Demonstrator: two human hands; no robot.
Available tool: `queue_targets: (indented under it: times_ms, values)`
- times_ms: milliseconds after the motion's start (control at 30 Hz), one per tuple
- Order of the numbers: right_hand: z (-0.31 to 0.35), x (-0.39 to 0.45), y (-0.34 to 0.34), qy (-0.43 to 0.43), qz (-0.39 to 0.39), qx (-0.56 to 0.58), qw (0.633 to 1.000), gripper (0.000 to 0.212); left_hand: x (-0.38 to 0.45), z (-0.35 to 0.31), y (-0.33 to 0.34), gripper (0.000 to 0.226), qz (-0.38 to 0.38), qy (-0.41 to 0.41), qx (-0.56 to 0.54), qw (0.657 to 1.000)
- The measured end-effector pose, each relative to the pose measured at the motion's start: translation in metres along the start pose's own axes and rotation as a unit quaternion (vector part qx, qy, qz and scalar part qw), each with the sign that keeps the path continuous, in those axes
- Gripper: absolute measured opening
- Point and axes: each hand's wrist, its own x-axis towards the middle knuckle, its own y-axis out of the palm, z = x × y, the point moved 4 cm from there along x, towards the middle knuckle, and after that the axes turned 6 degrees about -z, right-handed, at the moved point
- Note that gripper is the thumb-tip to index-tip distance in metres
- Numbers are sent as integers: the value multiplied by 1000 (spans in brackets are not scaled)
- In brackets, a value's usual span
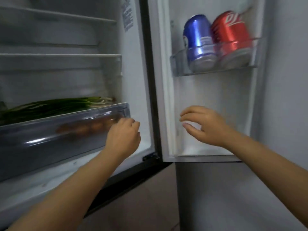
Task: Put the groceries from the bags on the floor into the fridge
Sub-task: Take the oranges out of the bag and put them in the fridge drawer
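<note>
The fridge (133,72) stands open, its door (208,97) swung out behind the right hand (205,125). A clear drawer (50,139) sits left of the left hand (123,137), with green onions (50,106) lying above it and brown rounded items, blurred, inside. A blue can (198,42) and red can (231,37) stand in the door shelf (180,64) above the right hand. The left hand curls at the drawer's right end; whether it grips cannot be told. The right hand hovers spread, holding nothing.
</note>
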Motion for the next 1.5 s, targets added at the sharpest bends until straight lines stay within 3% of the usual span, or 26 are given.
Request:
queue_targets:
  times_ms: [100, 167, 200, 233, 300, 400, 500, 633, 767, 900, 967, 1033, 1133, 1267, 1400, 1500]
  values:
    - [-44, -63, -57, 32, -78, -13, 996, 31, -2, -97, -11, 24, -53, 44, -83, 994]
    - [-82, -92, -84, 91, -163, -17, 982, 36, 1, -149, -15, 17, -31, 50, -119, 991]
    - [-100, -100, -88, 148, -179, 2, 973, 42, 3, -169, -16, 26, -23, 38, -125, 991]
    - [-120, -103, -87, 214, -180, 37, 959, 48, 7, -186, -16, 37, -9, 27, -130, 991]
    - [-151, -100, -70, 344, -103, 115, 926, 54, 14, -206, -22, 45, -1, -18, -120, 993]
    - [-161, -88, -44, 427, -68, 266, 862, 58, 21, -218, -23, 47, 61, -94, -111, 988]
    - [-159, -86, -38, 466, -102, 371, 797, 61, 25, -222, -26, 49, 77, -121, -100, 984]
    - [-157, -95, -39, 459, -86, 377, 800, 67, 27, -226, -34, 48, 49, -122, -118, 984]
    - [-141, -112, -46, 419, -30, 352, 836, 78, 23, -225, -42, 48, 37, -141, -144, 979]
    - [-108, -132, -60, 345, 20, 249, 905, 85, 9, -219, -57, 40, -5, -150, -181, 972]
    - [-84, -144, -66, 290, 40, 201, 935, 78, -4, -215, -65, 33, -32, -142, -193, 970]
    - [-61, -151, -76, 227, 0, 181, 957, 63, -20, -207, -75, 29, -54, -146, -191, 969]
    - [-33, -150, -74, 87, -113, 67, 987, 44, -50, -184, -91, 36, -37, -209, -184, 960]
    - [28, -128, -57, -83, -156, -39, 984, 37, -98, -137, -123, 42, -12, -240, -119, 964]
    - [99, -112, -27, -144, -121, -91, 978, 32, -155, -76, -160, 44, 32, -306, -17, 951]
    - [140, -98, -2, -159, -45, -110, 980, 43, -201, -31, -191, 46, 67, -358, 89, 927]
